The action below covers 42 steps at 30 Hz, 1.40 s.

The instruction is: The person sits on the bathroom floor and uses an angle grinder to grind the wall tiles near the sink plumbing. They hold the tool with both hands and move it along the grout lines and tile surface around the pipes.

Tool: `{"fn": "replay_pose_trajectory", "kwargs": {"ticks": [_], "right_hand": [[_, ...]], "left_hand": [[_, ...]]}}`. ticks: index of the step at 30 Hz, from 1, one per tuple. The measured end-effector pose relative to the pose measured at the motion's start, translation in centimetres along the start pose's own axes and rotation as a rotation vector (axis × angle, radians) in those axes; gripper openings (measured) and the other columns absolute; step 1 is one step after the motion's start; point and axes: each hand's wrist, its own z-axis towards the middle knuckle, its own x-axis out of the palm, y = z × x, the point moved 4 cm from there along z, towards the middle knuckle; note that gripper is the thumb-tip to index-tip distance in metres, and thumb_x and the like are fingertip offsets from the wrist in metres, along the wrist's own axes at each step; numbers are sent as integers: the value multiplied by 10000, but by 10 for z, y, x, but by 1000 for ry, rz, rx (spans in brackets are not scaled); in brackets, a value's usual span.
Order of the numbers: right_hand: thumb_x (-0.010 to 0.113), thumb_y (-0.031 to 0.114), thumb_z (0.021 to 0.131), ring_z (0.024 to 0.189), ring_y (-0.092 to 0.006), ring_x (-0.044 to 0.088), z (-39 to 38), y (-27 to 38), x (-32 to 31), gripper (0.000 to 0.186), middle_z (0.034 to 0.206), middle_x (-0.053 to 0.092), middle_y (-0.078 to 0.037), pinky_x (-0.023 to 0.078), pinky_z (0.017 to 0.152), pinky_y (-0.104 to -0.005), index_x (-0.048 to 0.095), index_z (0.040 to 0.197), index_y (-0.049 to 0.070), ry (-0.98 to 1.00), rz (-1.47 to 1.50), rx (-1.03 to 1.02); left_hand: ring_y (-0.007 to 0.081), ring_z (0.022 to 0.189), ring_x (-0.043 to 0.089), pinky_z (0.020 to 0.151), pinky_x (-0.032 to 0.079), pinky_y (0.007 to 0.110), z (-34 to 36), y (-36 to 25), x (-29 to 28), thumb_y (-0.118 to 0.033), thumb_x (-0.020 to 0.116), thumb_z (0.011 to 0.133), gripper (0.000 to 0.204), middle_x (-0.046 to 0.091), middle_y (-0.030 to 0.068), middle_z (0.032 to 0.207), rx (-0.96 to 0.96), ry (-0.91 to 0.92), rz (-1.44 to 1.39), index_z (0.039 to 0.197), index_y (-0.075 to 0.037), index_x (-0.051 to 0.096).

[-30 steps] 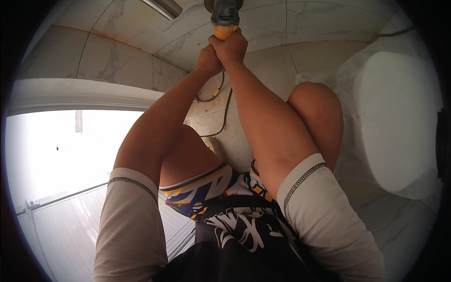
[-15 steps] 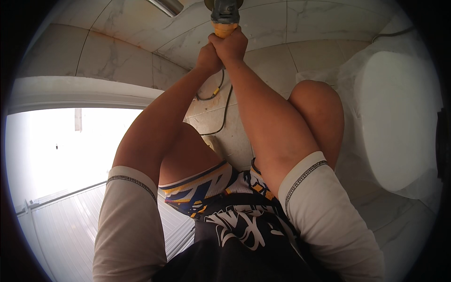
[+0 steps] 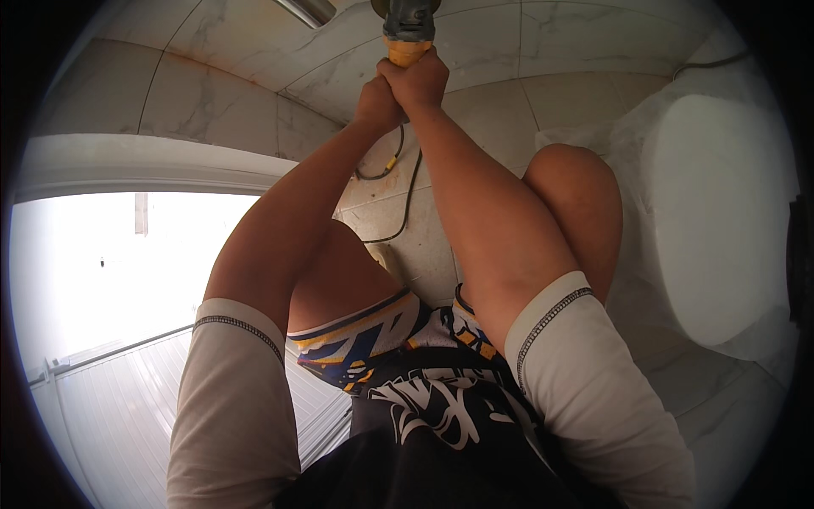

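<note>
Both arms reach out straight ahead to an angle grinder [image 3: 409, 27] with a dark gear head and a yellow body, at the top edge of the view. My right hand [image 3: 418, 83] is wrapped round the yellow body. Just below and to the left, my left hand [image 3: 378, 102] is closed on the same tool, its fingers partly covered by the right hand. The grinder's head points at the marbled tile wall [image 3: 475, 38]; its disc is mostly cut off by the picture's edge. A dark power cord [image 3: 409, 199] runs from under my hands across the floor.
A white toilet lid [image 3: 712, 220] with clear plastic sheeting [image 3: 632, 199] around it stands close on my right. Above it, a dark hose [image 3: 712, 64] runs along the wall. A metal tube [image 3: 307, 10] juts in at the upper left. A bright doorway [image 3: 127, 263] opens on my left.
</note>
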Motion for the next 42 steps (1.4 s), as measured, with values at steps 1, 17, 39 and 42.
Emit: {"fn": "replay_pose_trajectory", "kwargs": {"ticks": [1,17,39,42], "right_hand": [[827,298,548,824,-352,679,0,0,0,585,870,673,-194,559,760,-409,554,960,-14,1,6,6],[825,286,537,818,-342,681,0,5,1,578,867,678,-188,556,762,-398,569,955,-21,22,32,-9],[816,244,562,836,-316,684,-2,11,14,568,900,681,-181,558,759,-378,572,991,-36,58,124,44],[813,243,559,834,-319,683,-2,9,15,568,895,680,-182,558,758,-379,573,992,-36,58,159,54]], "left_hand": [[404,938,637,791,517,450,0,0,0,-277,683,803,471,658,241,961,-10,-3,-16,1089,40,483],[389,909,648,772,526,435,2,1,-4,-251,717,771,458,663,229,926,-27,-12,52,1047,46,505],[390,856,660,732,537,435,5,18,-14,-204,696,783,403,659,239,865,-21,-49,106,1017,59,500],[377,878,658,769,544,423,3,17,-16,-236,722,751,485,645,241,901,-88,3,86,1039,76,488]]}}
